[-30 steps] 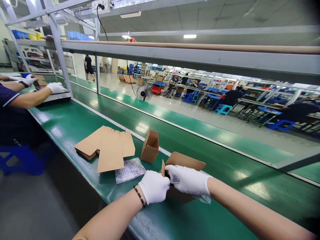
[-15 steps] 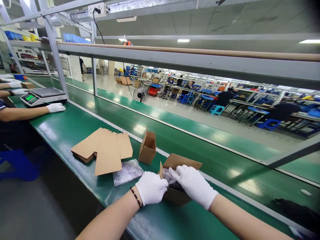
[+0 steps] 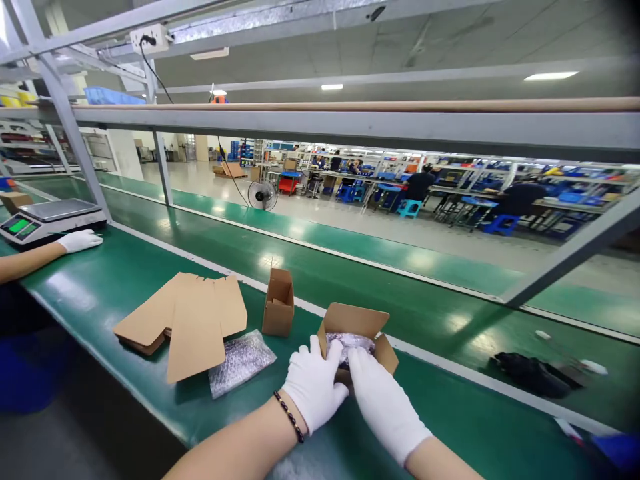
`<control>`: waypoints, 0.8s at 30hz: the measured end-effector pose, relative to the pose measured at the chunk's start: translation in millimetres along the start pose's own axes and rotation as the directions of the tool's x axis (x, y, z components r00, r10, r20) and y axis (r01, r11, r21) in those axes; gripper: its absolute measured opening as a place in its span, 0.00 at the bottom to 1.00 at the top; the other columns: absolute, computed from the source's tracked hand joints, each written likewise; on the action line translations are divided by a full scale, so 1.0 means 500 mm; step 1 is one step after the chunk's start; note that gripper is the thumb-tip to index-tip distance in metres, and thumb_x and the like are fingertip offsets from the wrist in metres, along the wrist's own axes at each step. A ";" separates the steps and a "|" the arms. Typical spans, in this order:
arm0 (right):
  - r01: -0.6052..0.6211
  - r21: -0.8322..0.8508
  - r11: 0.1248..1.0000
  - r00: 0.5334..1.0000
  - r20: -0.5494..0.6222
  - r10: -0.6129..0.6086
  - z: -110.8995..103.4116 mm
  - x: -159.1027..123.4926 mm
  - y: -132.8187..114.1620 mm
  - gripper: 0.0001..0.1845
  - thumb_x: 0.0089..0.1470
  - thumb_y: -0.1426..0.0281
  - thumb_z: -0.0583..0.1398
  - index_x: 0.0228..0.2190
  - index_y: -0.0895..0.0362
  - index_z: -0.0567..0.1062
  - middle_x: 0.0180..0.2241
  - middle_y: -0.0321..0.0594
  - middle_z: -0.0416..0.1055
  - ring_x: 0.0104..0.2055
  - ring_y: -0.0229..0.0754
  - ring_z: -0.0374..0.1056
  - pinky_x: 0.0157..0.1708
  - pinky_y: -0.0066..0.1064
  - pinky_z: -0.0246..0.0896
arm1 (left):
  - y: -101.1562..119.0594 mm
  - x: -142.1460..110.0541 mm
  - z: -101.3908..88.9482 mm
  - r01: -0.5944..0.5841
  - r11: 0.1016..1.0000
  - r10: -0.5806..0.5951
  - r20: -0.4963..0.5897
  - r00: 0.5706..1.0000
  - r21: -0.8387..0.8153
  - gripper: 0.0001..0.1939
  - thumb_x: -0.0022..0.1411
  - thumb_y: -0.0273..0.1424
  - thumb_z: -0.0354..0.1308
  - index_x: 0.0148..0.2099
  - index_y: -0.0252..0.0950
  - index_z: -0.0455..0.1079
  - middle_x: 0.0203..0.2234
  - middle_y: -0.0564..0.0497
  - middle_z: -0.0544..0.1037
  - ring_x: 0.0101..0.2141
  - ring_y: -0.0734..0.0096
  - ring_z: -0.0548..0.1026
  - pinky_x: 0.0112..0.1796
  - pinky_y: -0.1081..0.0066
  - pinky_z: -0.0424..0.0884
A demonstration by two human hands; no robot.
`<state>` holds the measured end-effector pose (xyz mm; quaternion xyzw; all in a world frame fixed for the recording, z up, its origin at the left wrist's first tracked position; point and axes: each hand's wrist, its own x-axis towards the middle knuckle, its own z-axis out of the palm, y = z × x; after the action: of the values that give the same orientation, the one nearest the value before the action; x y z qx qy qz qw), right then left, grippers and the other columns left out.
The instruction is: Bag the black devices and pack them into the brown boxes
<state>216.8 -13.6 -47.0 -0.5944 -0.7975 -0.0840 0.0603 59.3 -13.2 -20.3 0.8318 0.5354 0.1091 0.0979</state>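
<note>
Both my hands wear white gloves and rest on an open cardboard box (image 3: 356,321) on the green belt (image 3: 425,400). My left hand (image 3: 314,389) grips the box's near left side, fingers curled. My right hand (image 3: 381,403) presses a bubble-wrapped item (image 3: 350,343) down inside the box, fingers together on it. The box's back flap stands up and a side flap sticks out to the right.
Left of the box stand a small empty open carton (image 3: 278,303), a loose bubble-wrap pouch (image 3: 240,361) and a stack of flat cardboard blanks (image 3: 185,320). A co-worker's gloved hand (image 3: 77,240) rests by a scale (image 3: 45,220). A dark object (image 3: 530,373) lies on the belt at right.
The view has swung right and down. My right hand moved from the box's front edge onto the bubble-wrapped item inside; the box now faces me with its flaps spread.
</note>
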 end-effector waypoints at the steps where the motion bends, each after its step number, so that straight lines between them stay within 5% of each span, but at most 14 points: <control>1: -0.026 -0.015 1.000 1.000 -0.010 0.026 0.011 0.023 0.022 0.14 0.58 0.81 0.50 0.43 0.62 0.71 0.41 0.52 0.72 0.44 0.49 0.71 0.48 0.40 0.64 | 0.000 0.004 0.016 -0.024 0.999 0.023 -0.026 0.999 -0.048 0.42 0.59 0.44 0.58 0.69 0.42 0.45 0.63 0.30 0.58 0.51 0.38 0.69 0.44 0.48 0.70; 4: -0.094 -0.044 0.995 0.995 -0.028 0.093 0.028 0.119 0.105 0.12 0.55 0.81 0.56 0.43 0.66 0.70 0.41 0.54 0.72 0.44 0.50 0.70 0.46 0.39 0.64 | -0.011 0.010 0.067 -0.156 0.973 0.153 -0.026 0.988 -0.168 0.41 0.61 0.48 0.54 0.70 0.45 0.41 0.68 0.34 0.48 0.62 0.35 0.56 0.54 0.44 0.62; 8: -0.239 -0.077 0.968 0.971 -0.048 0.235 0.038 0.276 0.201 0.17 0.56 0.74 0.62 0.48 0.65 0.70 0.44 0.49 0.71 0.44 0.47 0.70 0.44 0.40 0.66 | -0.051 0.022 0.108 -0.285 0.930 0.323 0.143 0.936 -0.233 0.35 0.62 0.50 0.52 0.68 0.45 0.52 0.68 0.40 0.49 0.65 0.34 0.46 0.60 0.38 0.49; 14: -0.318 -0.037 0.947 0.944 -0.102 0.313 0.067 0.417 0.220 0.21 0.61 0.62 0.59 0.52 0.59 0.69 0.51 0.46 0.68 0.49 0.47 0.68 0.48 0.46 0.66 | -0.108 0.071 0.131 -0.309 0.927 0.359 0.262 0.895 -0.214 0.37 0.60 0.53 0.53 0.67 0.45 0.56 0.68 0.41 0.50 0.66 0.35 0.44 0.61 0.36 0.44; 17: -0.249 0.007 0.968 0.959 -0.139 0.248 0.073 0.391 0.235 0.25 0.61 0.62 0.58 0.58 0.54 0.63 0.58 0.45 0.63 0.58 0.48 0.60 0.56 0.44 0.57 | -0.119 0.089 0.151 -0.316 0.926 0.368 0.300 0.880 -0.206 0.38 0.57 0.52 0.57 0.66 0.46 0.57 0.68 0.42 0.49 0.66 0.33 0.44 0.60 0.35 0.44; 20: -0.298 0.037 0.954 0.937 -0.180 0.299 0.065 0.308 0.318 0.28 0.62 0.60 0.53 0.61 0.53 0.57 0.64 0.45 0.54 0.65 0.48 0.48 0.62 0.40 0.46 | -0.123 0.098 0.165 -0.327 0.920 0.382 0.310 0.871 -0.215 0.39 0.57 0.54 0.56 0.66 0.46 0.57 0.68 0.42 0.49 0.65 0.33 0.44 0.61 0.36 0.43; 24: -0.627 0.076 0.776 0.756 -0.181 0.629 0.062 0.175 0.492 0.44 0.56 0.54 0.57 0.63 0.68 0.50 0.63 0.67 0.50 0.63 0.66 0.51 0.55 0.55 0.52 | -0.122 0.103 0.169 -0.343 0.916 0.395 0.311 0.865 -0.207 0.37 0.59 0.53 0.54 0.67 0.46 0.56 0.68 0.41 0.49 0.65 0.33 0.44 0.60 0.34 0.44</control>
<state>427.7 143.6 -44.8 -0.8155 -0.5427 -0.1127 0.1664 51.2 54.7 -114.5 0.9155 0.3310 0.0162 0.2280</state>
